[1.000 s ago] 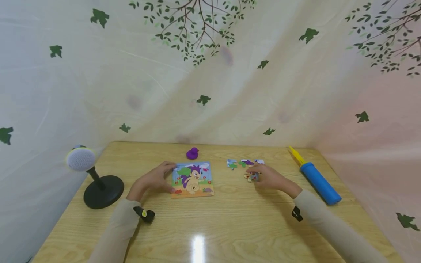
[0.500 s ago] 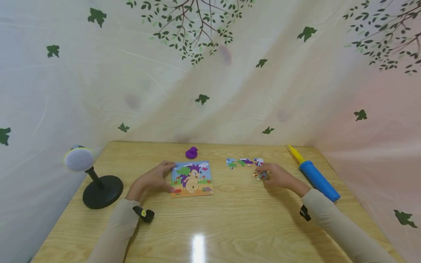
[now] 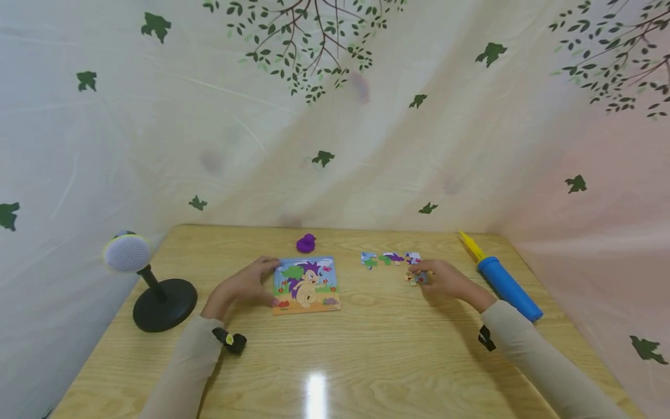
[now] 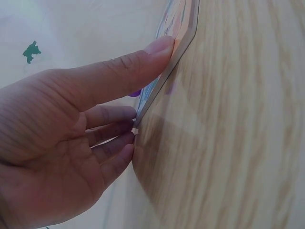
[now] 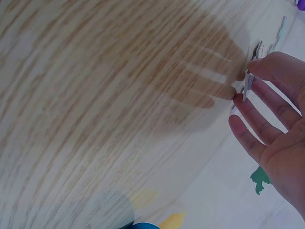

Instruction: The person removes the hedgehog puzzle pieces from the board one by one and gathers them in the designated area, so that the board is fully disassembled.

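A flat picture board with a purple-spined cartoon hedgehog lies on the table at centre left. My left hand grips its left side, thumb on the near corner and fingertips at the far corner; in the left wrist view the thumb presses on the board's face. My right hand pinches a small group of jigsaw pieces low over the table, partly hidden by the fingers. Just behind it, several other jigsaw pieces lie in a row.
Behind the board stands a purple toy duck. A round white-mesh device on a black stand is at the left. On the right lies a blue hand pump with a yellow nozzle. A leaf-patterned curtain hangs behind the table.
My right hand has moved a little to the right with the jigsaw pieces, baring more of the row behind. The left hand and the picture board have stayed in place.
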A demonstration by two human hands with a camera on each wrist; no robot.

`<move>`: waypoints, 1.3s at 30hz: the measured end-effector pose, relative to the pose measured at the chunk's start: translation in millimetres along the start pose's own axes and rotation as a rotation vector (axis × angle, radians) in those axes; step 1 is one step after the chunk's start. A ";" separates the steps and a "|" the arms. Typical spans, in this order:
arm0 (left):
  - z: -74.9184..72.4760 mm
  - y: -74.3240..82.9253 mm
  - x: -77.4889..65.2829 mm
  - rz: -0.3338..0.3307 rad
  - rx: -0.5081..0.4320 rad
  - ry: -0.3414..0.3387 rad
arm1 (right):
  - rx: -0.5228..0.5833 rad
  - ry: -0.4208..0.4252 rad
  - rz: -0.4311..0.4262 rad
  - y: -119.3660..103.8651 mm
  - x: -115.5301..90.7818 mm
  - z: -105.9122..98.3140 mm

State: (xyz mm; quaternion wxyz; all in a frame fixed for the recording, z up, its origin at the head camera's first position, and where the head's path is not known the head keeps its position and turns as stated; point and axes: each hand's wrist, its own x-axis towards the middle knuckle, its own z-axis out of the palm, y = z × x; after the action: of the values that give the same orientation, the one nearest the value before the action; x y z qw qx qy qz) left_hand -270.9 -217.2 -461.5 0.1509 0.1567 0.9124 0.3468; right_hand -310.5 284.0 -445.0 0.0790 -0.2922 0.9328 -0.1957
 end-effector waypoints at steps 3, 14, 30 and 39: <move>-0.3 0.3 -0.2 -0.004 0.001 0.000 | 0.004 0.001 0.000 0.2 -0.3 -0.8; -1.1 0.9 -0.4 -0.001 0.002 0.002 | 0.008 -0.013 -0.005 -1.5 0.0 -2.6; -1.4 2.0 0.2 -0.001 -0.012 -0.004 | 0.033 -0.007 -0.017 1.1 -3.9 -0.6; -0.5 -2.5 2.2 0.011 -0.011 -0.006 | 0.021 0.004 -0.034 2.9 -3.2 -0.3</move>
State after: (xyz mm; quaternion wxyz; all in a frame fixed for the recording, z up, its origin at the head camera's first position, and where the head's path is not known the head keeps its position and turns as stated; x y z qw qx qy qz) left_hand -273.6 -218.4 -463.1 0.1528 0.1622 0.9090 0.3522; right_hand -309.5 288.2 -445.8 0.0766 -0.3066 0.9258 -0.2073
